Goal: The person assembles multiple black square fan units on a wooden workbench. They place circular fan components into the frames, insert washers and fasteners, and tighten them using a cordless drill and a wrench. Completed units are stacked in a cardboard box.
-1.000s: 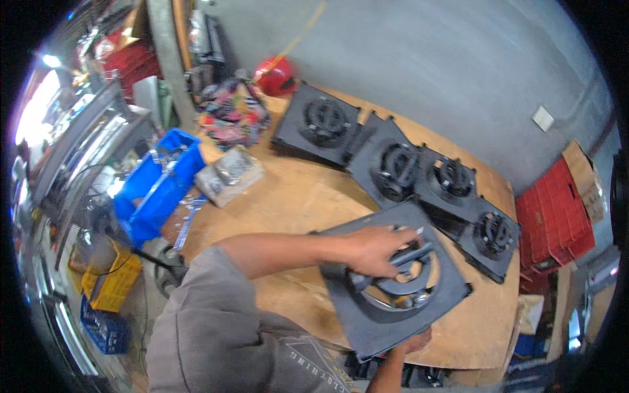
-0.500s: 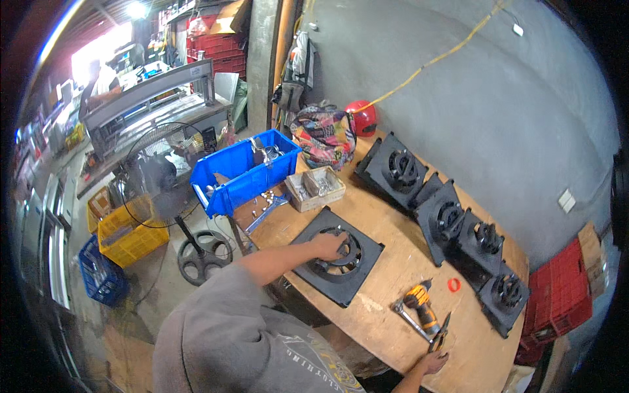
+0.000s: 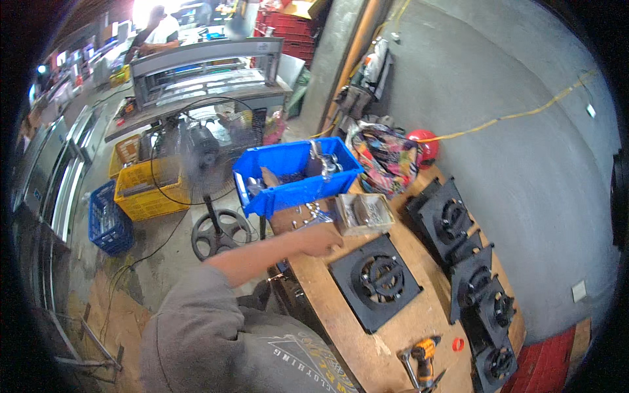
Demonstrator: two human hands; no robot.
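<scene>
My left hand (image 3: 321, 240) is over the table's left edge, between a small wooden box (image 3: 362, 223) of metal fasteners and a square black fan frame (image 3: 376, 283). Its fingers bend downward and are blurred, so whether they hold anything is unclear. The frame lies flat, with a round opening and a ring-shaped black part in its middle. Loose small bolts and a wrench (image 3: 317, 211) lie just beyond my hand. At the lower edge is only a sliver of my right hand (image 3: 411, 391), its fingers hidden, near dark pliers (image 3: 438, 379).
A yellow-and-black power drill (image 3: 424, 361), a ratchet wrench (image 3: 407, 368) and a red ring (image 3: 458, 344) lie at the front. More black fan frames (image 3: 452, 223) line the right side. A blue bin (image 3: 295, 173) stands at the far left; a standing fan (image 3: 208, 154) is beyond the table.
My left hand has left the middle of the fan frame and moved left toward the wooden box and bolts. The view has turned left, and my right hand has dropped almost out of it.
</scene>
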